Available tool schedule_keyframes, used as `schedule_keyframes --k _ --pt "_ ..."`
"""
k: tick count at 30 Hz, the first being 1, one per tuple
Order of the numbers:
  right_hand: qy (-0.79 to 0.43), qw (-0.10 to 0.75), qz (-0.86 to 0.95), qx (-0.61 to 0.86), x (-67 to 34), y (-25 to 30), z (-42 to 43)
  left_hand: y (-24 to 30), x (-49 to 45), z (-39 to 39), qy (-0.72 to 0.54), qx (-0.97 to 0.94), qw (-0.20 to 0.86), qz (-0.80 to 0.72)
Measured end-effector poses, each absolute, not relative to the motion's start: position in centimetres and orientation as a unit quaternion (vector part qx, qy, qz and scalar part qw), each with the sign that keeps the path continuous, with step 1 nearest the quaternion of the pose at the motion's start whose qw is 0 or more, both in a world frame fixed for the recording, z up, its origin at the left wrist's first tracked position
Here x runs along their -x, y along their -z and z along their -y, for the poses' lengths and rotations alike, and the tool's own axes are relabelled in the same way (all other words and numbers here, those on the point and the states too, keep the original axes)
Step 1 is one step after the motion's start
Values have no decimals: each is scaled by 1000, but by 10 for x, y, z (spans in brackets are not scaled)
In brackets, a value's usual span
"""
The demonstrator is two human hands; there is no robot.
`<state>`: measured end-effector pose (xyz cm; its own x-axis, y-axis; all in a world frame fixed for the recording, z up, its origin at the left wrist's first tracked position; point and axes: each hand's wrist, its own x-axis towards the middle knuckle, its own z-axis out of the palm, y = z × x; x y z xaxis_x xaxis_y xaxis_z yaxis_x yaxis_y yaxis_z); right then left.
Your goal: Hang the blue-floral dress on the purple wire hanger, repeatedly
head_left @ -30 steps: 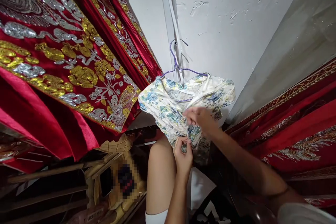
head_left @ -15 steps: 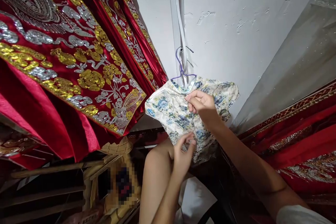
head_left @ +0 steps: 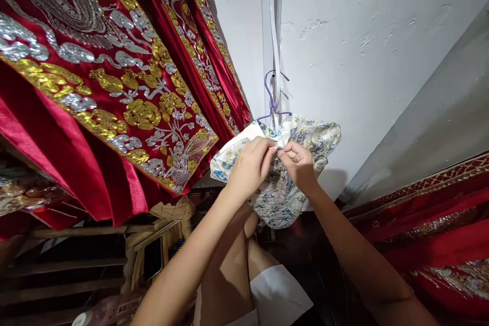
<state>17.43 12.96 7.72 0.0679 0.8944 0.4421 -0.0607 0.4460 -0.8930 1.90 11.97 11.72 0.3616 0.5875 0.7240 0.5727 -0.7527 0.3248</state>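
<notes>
A short-sleeved floral shirt in white, blue and yellow hangs on a purple hanger against the wall. My left hand pinches the shirt's front edge just under the collar. Close beside it, almost touching, my right hand has its fingers closed on the same front opening from the other side. Fingers of both hands hide the exact spot they grip, and any fastener there cannot be made out.
Red cloth with gold and silver sequins hangs at left. More red embroidered fabric lies along the right. Below left are a bamboo seat, a phone and a bottle. A white strip runs down the wall.
My left hand has risen from the lower front of the shirt to the collar and closed on the cloth beside my right hand. The shirt has shifted and its collar is pulled outward.
</notes>
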Motion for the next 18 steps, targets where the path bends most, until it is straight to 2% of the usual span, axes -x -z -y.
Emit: schedule_keyframes --k 3,12,18 --pt "-359 627 590 361 -171 -70 -132 -112 -19 -115 -486 -797 -12 -360" --pt "-362 600 596 392 -165 -78 -134 -107 -25 -111 -596 -718 13 -359" --pt "-319 575 603 451 -179 -41 -116 -123 18 -111 -733 -565 75 -372"
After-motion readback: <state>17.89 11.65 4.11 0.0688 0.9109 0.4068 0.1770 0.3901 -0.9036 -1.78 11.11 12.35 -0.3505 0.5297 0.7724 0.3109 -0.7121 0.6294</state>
